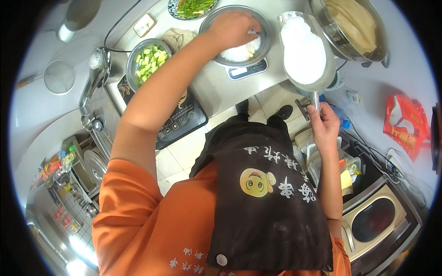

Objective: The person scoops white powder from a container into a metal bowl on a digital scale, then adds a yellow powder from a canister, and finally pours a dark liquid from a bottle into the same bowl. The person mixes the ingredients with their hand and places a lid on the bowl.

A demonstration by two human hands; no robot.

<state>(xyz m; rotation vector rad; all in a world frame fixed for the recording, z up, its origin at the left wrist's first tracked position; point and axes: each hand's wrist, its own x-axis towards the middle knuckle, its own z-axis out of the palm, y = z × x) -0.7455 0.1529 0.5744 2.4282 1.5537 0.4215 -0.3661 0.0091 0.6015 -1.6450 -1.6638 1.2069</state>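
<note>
My right hand grips the handle of a metal scoop heaped with white powder. To its left, my left hand is over a metal bowl, fingers curled near a mound of white powder. Something whitish shows at its fingertips; whether they pinch it is unclear. The bowl rests on a digital kitchen scale. Left of the bowl are a crumpled beige cloth and a metal bowl of diced green vegetable, partly behind my left forearm.
A plate of cut greens lies at the back of the counter. A large metal pot with pale cloth-like material stands at right. A black induction cooker sits under my left arm. A red bag is at far right.
</note>
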